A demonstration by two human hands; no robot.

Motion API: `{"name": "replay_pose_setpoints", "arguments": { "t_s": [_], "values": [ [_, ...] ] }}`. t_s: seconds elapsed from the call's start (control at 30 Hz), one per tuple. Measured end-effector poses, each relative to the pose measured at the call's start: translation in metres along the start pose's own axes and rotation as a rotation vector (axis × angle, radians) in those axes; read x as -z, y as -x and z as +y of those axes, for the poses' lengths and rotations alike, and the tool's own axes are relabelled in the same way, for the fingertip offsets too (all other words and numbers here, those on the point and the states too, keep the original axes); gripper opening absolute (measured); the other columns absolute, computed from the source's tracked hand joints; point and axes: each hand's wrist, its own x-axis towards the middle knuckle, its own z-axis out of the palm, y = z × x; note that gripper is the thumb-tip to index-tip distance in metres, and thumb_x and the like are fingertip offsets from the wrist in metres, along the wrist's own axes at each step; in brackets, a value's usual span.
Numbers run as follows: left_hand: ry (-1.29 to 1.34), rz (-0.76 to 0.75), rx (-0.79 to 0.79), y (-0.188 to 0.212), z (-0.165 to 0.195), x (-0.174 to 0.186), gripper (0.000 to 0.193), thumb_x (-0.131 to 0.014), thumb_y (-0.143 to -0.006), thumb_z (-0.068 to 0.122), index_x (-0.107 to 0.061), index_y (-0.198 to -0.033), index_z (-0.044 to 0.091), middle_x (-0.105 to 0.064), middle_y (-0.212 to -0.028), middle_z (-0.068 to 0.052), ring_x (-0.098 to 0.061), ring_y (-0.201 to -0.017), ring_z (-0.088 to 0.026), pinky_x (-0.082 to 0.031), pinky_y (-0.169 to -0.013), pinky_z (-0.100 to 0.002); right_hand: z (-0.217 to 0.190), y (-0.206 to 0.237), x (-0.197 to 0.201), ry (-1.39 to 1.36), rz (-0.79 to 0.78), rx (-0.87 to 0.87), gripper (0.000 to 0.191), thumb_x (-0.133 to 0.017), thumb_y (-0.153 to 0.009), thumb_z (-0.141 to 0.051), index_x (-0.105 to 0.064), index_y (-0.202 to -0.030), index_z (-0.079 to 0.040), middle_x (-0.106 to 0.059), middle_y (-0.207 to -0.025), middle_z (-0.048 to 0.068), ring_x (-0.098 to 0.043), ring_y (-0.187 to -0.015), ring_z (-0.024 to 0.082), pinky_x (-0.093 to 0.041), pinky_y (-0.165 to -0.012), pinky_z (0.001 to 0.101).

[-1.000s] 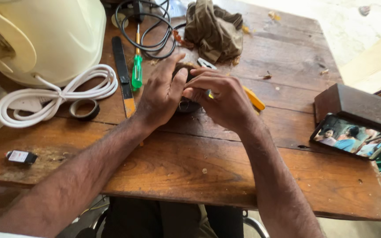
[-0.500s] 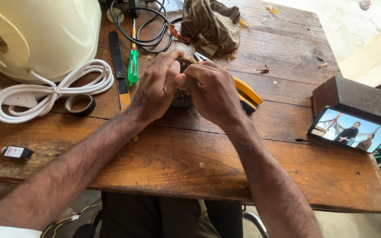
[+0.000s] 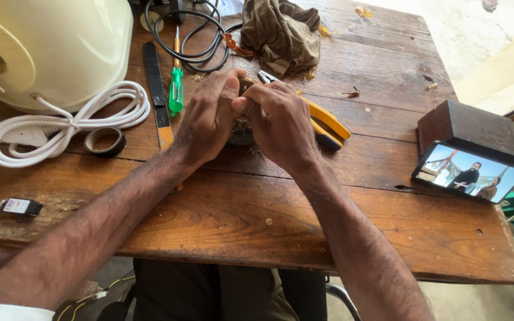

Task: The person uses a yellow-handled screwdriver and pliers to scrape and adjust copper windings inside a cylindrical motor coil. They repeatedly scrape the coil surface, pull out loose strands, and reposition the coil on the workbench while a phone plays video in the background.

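My left hand (image 3: 209,116) and my right hand (image 3: 280,122) meet over a small dark round part (image 3: 242,129) on the wooden table (image 3: 269,220). Both hands grip it, fingers curled around it, and most of the part is hidden. Yellow-handled pliers (image 3: 325,122) lie just under and to the right of my right hand. A green screwdriver (image 3: 176,83) and a long dark file with an orange end (image 3: 156,95) lie left of my left hand.
A cream appliance body (image 3: 55,47) with a coiled white cord (image 3: 73,122) sits at the back left, beside a roll of black tape (image 3: 105,141). Black cable (image 3: 188,35), a brown rag (image 3: 280,32), a dark wooden box (image 3: 470,128), a phone (image 3: 467,172) and a small black tag (image 3: 20,206) also lie about.
Both hands have stayed closed on the part and shifted slightly. The camera view has moved a little, and the phone screen shows a different picture.
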Motion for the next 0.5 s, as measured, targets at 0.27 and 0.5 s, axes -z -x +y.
{"name": "replay_pose_setpoints", "arguments": {
  "t_s": [0.27,0.5],
  "values": [
    [-0.04,0.013,-0.009,0.0,0.001,-0.002,0.067,-0.02,-0.114,0.047,-0.057,-0.135,-0.005,-0.066,-0.127,-0.024,-0.063,-0.122,-0.035,-0.048,-0.107,-0.048,0.003,0.0,0.007,-0.058,-0.061,0.018,0.023,-0.066,-0.104,-0.029,-0.075,-0.098,-0.009,-0.076,-0.084,0.007,-0.07,-0.078,0.02,-0.054,-0.073,0.0382],
    [-0.143,0.026,-0.258,-0.003,0.005,0.009,0.043,-0.051,-0.11,0.042,-0.068,-0.115,0.004,-0.058,-0.143,-0.027,-0.054,-0.138,-0.036,-0.04,-0.12,-0.055,0.008,0.007,0.025,-0.076,0.1,0.029,0.023,-0.061,-0.111,-0.023,-0.068,-0.125,-0.005,-0.073,-0.121,0.014,-0.07,-0.117,0.03,-0.055,-0.099,0.0423]
  ]
}}
